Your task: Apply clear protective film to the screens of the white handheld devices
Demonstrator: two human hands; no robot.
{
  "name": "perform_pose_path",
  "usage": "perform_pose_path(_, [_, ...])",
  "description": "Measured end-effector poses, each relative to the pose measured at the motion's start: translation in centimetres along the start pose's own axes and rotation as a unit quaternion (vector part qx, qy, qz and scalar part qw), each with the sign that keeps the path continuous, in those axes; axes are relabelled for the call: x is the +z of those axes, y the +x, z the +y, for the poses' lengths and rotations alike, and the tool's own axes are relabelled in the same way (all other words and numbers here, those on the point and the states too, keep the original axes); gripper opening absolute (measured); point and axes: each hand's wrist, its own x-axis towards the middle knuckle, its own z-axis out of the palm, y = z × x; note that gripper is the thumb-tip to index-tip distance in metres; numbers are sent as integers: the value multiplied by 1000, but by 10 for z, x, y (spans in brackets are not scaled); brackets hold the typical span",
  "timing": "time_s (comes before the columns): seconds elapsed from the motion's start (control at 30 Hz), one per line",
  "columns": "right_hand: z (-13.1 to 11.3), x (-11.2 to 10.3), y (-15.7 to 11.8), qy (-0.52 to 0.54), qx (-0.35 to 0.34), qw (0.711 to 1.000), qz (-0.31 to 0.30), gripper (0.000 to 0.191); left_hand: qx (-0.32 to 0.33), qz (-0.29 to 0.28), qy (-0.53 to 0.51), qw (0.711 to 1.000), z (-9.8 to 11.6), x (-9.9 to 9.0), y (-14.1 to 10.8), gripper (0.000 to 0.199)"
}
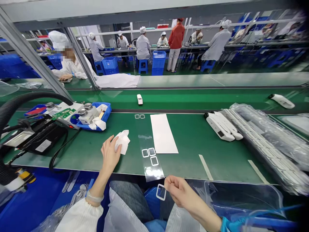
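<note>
My left hand (110, 153) is over the green bench with a crumpled white wipe (123, 141) gripped between thumb and fingers. Just past the bench's front edge, my right hand (178, 190) pinches a small clear window with a white frame (161, 192) by its side. Between the hands lies a clear plastic sheet (154, 173), which overhangs the edge slightly. Several similar white-framed windows (154, 160) rest on it, and two more small framed windows (139, 116) lie at its far end. A blank white paper sheet (164, 135) is to the right.
At left, a blue tray (106, 116) holds metal-topped bottles and wipes, near a black hose (31, 95). White handheld devices (220, 127) and stacked plastic-wrapped trays (267, 141) sit at right. A green conveyor (183, 98) carries white devices. A co-worker (72, 61) sits across it.
</note>
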Motion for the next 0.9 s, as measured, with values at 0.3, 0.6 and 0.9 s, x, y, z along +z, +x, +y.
perform_pose_path(0.3, [-2,6,-6,-132,-126,982,50,42,3,59,-85,995,2,-5,-19,25])
perform_pose_path(0.6, [-6,-41,-19,-24,-162,976,146,49,188,-175,-211,943,152,35,5,18])
perform_pose_path(0.9, [28,-99,-39,38,-146,965,215,57,519,-296,-24,802,334,164,23,31])
